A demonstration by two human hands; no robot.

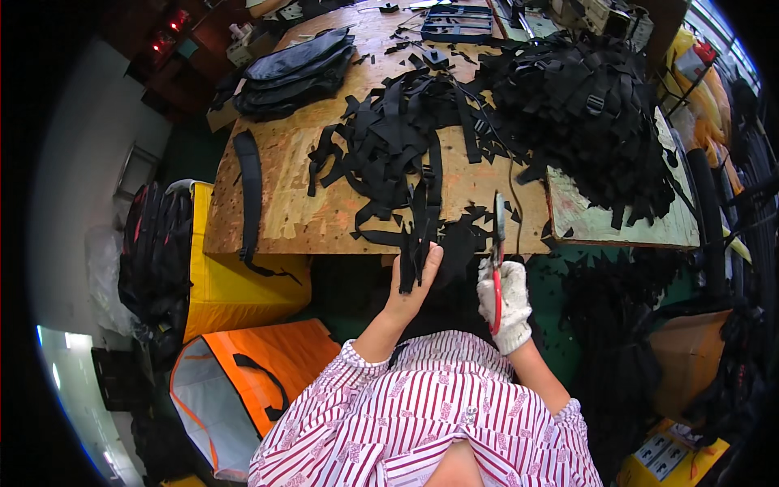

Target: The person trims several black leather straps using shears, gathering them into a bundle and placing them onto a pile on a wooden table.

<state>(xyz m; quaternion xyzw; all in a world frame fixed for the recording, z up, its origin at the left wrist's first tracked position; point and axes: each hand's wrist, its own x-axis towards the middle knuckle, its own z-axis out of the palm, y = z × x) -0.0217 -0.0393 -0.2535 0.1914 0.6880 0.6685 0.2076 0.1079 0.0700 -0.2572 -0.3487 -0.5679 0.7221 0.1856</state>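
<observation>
My left hand (414, 280), bare, is at the table's front edge, closed round black webbing straps (418, 231). The straps run up over the edge toward a tangled heap of black webbing (398, 122), and their short ends hang past my fingers. In a white knit glove, my right hand (506, 304) grips scissors (497, 276) with red handles. Their metal blades point away from me, up over the table edge, apart from the straps. The blades look closed together. Black scraps (462, 243) lie on the table between my two hands.
A large pile of black straps with buckles (592, 114) covers the right side. Stacked black pieces (296, 69) and one padded strap (250, 187) lie on the left. A blue tray (457, 23) stands at the back. Orange (300, 357) and yellow (235, 292) bags stand below left.
</observation>
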